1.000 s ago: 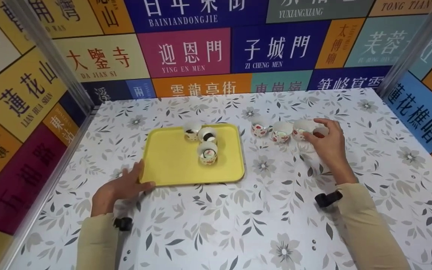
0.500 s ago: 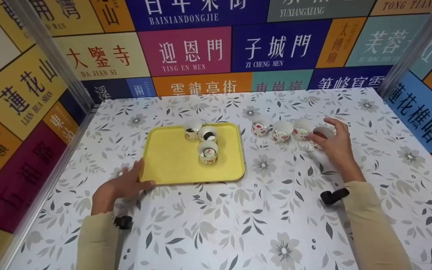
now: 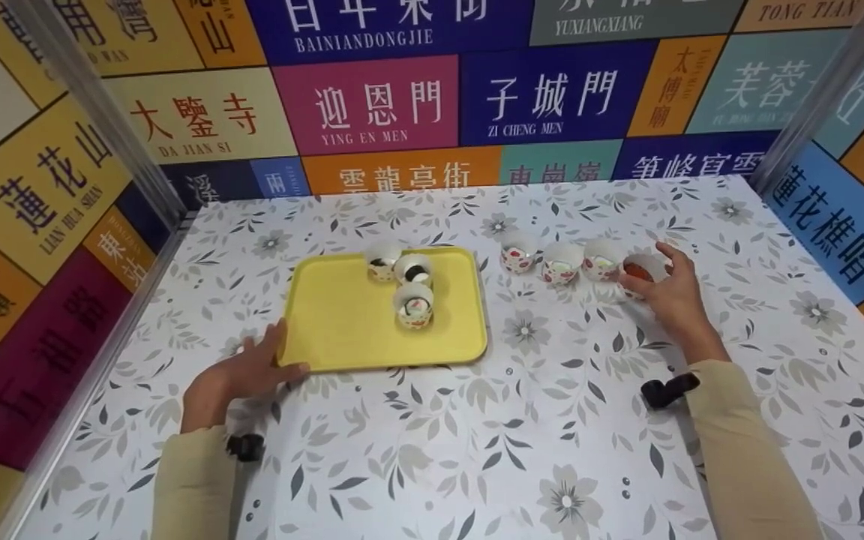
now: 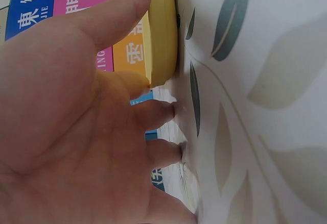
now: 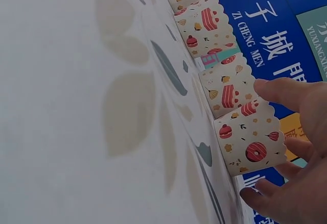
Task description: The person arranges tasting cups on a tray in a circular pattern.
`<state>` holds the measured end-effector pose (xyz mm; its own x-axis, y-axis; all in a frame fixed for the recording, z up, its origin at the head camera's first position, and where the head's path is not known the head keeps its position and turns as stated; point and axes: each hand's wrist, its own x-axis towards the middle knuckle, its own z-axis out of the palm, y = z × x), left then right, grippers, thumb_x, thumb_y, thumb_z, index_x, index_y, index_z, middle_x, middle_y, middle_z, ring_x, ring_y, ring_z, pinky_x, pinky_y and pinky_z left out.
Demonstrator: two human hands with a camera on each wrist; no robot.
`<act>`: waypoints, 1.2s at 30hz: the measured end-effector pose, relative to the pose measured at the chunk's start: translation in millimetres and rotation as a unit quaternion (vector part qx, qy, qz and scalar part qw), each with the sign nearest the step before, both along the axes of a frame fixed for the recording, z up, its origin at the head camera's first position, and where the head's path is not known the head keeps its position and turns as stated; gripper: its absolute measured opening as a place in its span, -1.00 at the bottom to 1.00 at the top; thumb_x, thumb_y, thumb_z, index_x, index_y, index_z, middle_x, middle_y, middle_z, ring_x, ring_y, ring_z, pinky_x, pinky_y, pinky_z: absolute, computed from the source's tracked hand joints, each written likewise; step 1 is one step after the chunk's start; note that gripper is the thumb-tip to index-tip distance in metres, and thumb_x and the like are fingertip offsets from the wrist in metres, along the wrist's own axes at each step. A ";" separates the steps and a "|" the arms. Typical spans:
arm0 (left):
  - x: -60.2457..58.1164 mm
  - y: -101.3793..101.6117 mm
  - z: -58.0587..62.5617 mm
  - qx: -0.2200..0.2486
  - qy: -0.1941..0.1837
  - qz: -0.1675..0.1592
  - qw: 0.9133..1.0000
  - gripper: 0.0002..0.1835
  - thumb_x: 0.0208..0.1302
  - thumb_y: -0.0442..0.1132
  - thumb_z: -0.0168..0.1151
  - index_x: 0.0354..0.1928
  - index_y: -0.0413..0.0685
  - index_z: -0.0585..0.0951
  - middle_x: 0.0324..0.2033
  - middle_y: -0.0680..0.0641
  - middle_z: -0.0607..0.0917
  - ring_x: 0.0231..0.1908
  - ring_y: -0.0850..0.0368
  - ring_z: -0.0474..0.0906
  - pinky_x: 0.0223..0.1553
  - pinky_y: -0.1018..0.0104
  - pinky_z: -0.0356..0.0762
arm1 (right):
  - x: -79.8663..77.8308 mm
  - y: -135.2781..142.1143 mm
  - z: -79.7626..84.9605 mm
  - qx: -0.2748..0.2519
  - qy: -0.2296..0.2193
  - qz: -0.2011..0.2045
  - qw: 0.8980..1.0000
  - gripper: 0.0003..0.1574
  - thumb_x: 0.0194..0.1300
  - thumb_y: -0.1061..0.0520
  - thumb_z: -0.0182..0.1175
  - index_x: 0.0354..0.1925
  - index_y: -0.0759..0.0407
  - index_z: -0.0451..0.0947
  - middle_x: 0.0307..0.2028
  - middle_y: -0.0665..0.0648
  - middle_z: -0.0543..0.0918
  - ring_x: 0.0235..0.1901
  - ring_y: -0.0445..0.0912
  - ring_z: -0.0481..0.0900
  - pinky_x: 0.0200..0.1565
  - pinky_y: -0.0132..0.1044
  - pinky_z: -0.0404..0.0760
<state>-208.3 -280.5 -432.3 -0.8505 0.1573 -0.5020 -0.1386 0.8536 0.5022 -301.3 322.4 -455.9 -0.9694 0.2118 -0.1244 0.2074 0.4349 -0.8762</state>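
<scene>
My left hand (image 3: 241, 379) grips the near left corner of a yellow tray (image 3: 342, 322), thumb along its front edge and fingers at its left side. Three patterned paper cups stand on the tray; the nearest cup (image 3: 415, 319) holds a round white piece with a dark rim and pink middle. My right hand (image 3: 676, 296) is spread around the rightmost paper cup (image 5: 250, 142), which has orange-red contents. Its thumb lies at the cup's rim, while the index fingertip stands apart from it in the head view. Remaining fingers show behind the cup in the right wrist view.
Left of the right hand's cup, three more paper cups stand in a row: one with light contents (image 3: 603, 262), a neighbour (image 3: 561, 271) and a leftmost one (image 3: 517, 259). Sign-printed panels (image 3: 372, 105) wall the table's back and sides. A floral cloth (image 3: 469, 450) covers the table.
My right hand has shifted right from beside the third cup to the rightmost cup, and its fingers have spread wider. The left hand and tray stay put.
</scene>
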 end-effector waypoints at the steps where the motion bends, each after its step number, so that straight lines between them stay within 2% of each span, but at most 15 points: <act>1: -0.1 0.0 -0.2 0.000 -0.001 0.000 1.000 0.14 0.35 0.35 0.08 0.58 0.09 -0.44 0.58 -0.19 -0.45 0.51 -0.36 -0.68 0.42 -0.46 -0.53 | -0.3 0.3 -0.7 0.000 -0.002 0.000 1.000 0.31 0.24 -0.18 0.39 0.62 -0.01 -0.24 0.62 0.23 -0.24 0.59 0.21 -0.18 0.52 0.14 0.09; 5: -0.4 0.2 -0.8 -0.002 -0.005 0.005 1.000 0.15 0.33 0.37 0.09 0.58 0.12 -0.44 0.58 -0.18 -0.45 0.51 -0.35 -0.68 0.42 -0.46 -0.53 | -0.9 -0.7 -2.1 0.006 -0.006 0.001 1.000 0.30 0.27 -0.13 0.38 0.62 0.02 -0.26 0.63 0.17 -0.17 0.58 0.19 -0.10 0.53 0.11 0.07; 8: 0.0 0.6 -0.5 0.007 -0.003 -0.002 1.000 0.15 0.36 0.33 0.09 0.58 0.05 -0.43 0.58 -0.21 -0.45 0.50 -0.38 -0.69 0.41 -0.47 -0.54 | -0.7 -1.6 -2.2 0.009 -0.005 0.002 1.000 0.28 0.29 -0.10 0.37 0.62 0.04 -0.25 0.63 0.17 -0.15 0.57 0.19 -0.05 0.53 0.10 0.07; 12: 0.5 1.1 0.2 0.015 0.005 -0.017 1.000 0.13 0.40 0.28 0.08 0.58 -0.06 -0.43 0.57 -0.27 -0.45 0.49 -0.42 -0.70 0.41 -0.47 -0.54 | -0.1 -2.1 -1.6 0.017 -0.013 0.005 1.000 0.27 0.29 -0.11 0.37 0.62 0.04 -0.24 0.62 0.24 -0.17 0.53 0.24 0.03 0.51 0.13 0.11; 19: 0.0 1.4 0.7 0.012 -0.001 -0.009 1.000 0.12 0.39 0.29 0.08 0.58 -0.02 -0.43 0.57 -0.24 -0.45 0.49 -0.39 -0.70 0.42 -0.46 -0.56 | 0.2 -1.6 0.1 0.040 -0.034 0.006 0.999 0.23 0.31 -0.05 0.33 0.61 0.13 -0.23 0.57 0.39 -0.07 0.46 0.29 0.13 0.47 0.16 0.18; 26: 0.3 0.3 -0.1 0.015 -0.001 -0.006 1.000 0.13 0.39 0.29 0.08 0.58 -0.01 -0.44 0.57 -0.23 -0.47 0.49 -0.38 -0.72 0.41 -0.47 -0.58 | -1.3 -3.9 3.9 0.037 -0.053 -0.007 0.998 0.17 0.32 0.00 0.32 0.60 0.13 -0.16 0.61 0.32 -0.18 0.56 0.27 -0.05 0.53 0.14 0.07; 36: 0.0 0.2 1.0 0.009 0.003 -0.005 1.000 0.13 0.38 0.31 0.08 0.58 0.01 -0.44 0.58 -0.21 -0.45 0.50 -0.38 -0.69 0.42 -0.45 -0.55 | 0.0 -4.4 9.5 0.026 -0.050 -0.031 0.998 0.12 0.35 -0.10 0.27 0.60 0.13 -0.12 0.61 0.30 -0.19 0.55 0.20 -0.02 0.51 0.07 0.14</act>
